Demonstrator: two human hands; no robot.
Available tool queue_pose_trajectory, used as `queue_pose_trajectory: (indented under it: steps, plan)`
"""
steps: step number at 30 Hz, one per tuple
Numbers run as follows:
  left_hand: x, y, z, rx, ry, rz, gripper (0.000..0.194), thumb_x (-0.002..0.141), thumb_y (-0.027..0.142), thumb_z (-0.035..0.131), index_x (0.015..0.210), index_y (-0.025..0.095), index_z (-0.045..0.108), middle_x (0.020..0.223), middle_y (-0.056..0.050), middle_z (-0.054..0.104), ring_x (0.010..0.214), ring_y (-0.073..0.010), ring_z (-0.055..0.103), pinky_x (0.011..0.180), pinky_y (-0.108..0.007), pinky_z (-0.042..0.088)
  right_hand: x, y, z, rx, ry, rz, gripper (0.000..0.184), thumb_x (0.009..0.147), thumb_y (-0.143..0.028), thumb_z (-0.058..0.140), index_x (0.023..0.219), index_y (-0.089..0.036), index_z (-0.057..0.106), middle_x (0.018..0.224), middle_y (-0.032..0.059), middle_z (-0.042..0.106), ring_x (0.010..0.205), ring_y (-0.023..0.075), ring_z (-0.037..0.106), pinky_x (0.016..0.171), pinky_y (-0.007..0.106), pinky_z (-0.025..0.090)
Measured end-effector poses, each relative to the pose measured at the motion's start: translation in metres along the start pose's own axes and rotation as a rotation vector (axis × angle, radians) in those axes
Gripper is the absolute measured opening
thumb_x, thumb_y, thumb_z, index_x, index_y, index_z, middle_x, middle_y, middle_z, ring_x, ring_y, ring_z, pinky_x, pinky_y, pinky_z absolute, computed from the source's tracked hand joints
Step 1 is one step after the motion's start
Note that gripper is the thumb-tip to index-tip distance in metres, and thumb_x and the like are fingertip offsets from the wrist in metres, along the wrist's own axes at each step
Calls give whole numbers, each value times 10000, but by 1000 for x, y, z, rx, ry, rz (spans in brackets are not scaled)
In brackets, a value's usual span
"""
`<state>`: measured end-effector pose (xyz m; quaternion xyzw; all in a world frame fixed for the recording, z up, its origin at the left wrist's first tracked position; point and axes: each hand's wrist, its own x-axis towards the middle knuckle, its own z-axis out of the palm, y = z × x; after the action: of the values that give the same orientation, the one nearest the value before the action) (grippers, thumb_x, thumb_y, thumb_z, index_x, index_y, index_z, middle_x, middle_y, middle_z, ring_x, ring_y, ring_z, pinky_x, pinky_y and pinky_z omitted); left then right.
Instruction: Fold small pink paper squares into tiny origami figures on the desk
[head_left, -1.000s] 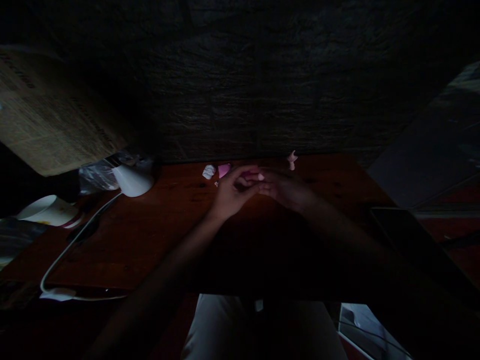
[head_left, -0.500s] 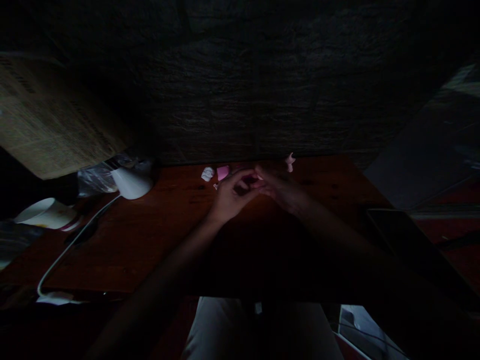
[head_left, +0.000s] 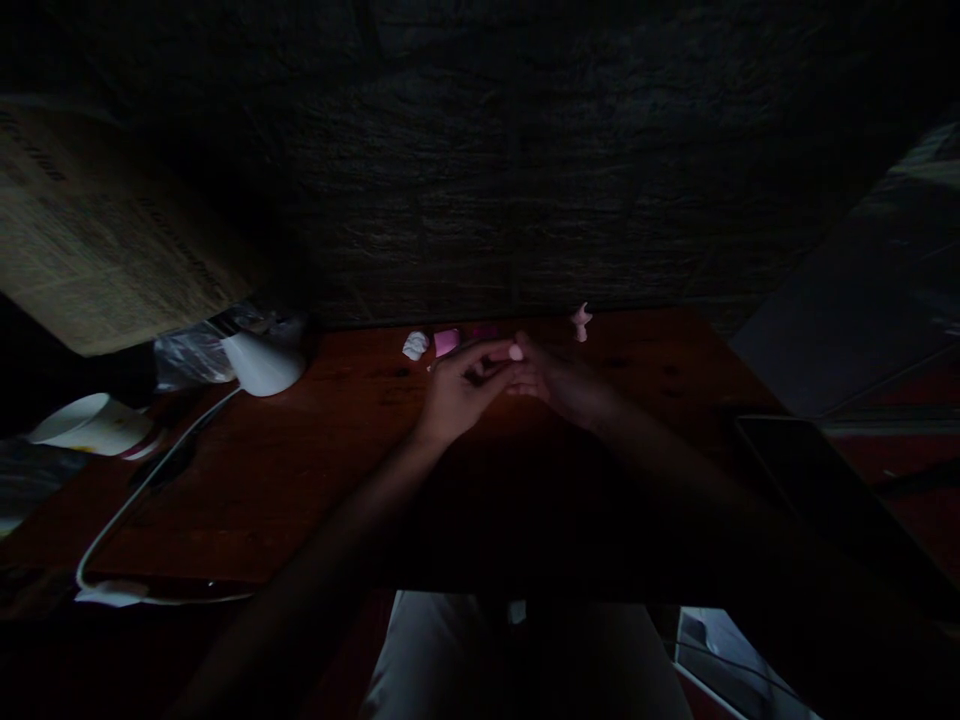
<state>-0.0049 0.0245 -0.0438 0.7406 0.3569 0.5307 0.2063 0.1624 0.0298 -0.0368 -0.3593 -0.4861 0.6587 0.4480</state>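
A small rounded pink lump (head_left: 516, 352), clay by its look, shows between my fingertips in the head view. My left hand (head_left: 459, 392) curls around from the left, thumb and forefinger closed at the lump. From the right, my right hand (head_left: 566, 383) meets it with bent fingers, also closed on the lump. The dim light hides how each fingertip touches it. Just behind my left hand lie a white crumpled lump (head_left: 415, 346) and a pink block (head_left: 447, 342). A pale pink figure with a forked top (head_left: 581, 322) stands beyond my right hand.
The wooden table (head_left: 360, 440) meets a dark wall at the back. On the left are a white cone-shaped object (head_left: 262, 366), a paper cup (head_left: 94, 425) lying tilted, a white cable (head_left: 124, 510) and a printed brown sheet (head_left: 97, 230). A dark flat slab (head_left: 810, 480) lies right.
My fingers have shifted slightly around the pink lump, and more of it shows between them now. The things on the table have stayed in place.
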Motion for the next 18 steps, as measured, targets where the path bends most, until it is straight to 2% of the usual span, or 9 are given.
queue_pose_trajectory:
  steps: [2,5,7,11,15,18]
  plan:
    - [-1,-3,0,-12,1,-31,237,836,263,819,1066,209,802,777,-15,765,556,-113,573,534,-242,460,-1,1,2,14,-47,14,492,922,-689,644,924,-219,790,946,85,806,846,194,727,821,337,583]
    - [-1,-5,0,-65,-7,-61,257,842,280,808,1087,204,795,910,-51,814,630,-135,669,584,-257,532,-2,0,6,13,-90,20,488,943,-680,623,956,-225,798,952,82,802,829,193,721,809,340,584]
    - [-1,-4,0,-92,9,-54,226,854,295,789,1056,195,791,955,-65,820,706,-154,718,628,-264,563,-3,-1,9,1,-88,34,529,948,-701,598,933,-212,798,879,84,792,771,188,708,769,329,584]
    - [1,4,1,-68,61,-79,202,867,379,768,932,187,767,841,-36,785,573,-110,626,514,-221,460,-3,-4,12,-24,9,62,646,942,-776,523,835,-190,772,754,86,764,684,181,684,682,300,576]
    - [7,12,-1,-156,89,-273,363,928,550,669,849,199,719,796,-39,762,488,-94,559,470,-226,404,-2,-7,9,-81,128,62,698,976,-769,455,814,-173,780,777,106,777,689,179,696,673,293,566]
    - [13,14,-5,-335,153,-495,408,962,567,598,805,202,688,797,-58,772,482,-101,568,471,-230,412,-1,-8,5,-112,210,42,650,980,-736,497,809,-181,788,774,102,775,664,168,688,642,284,543]
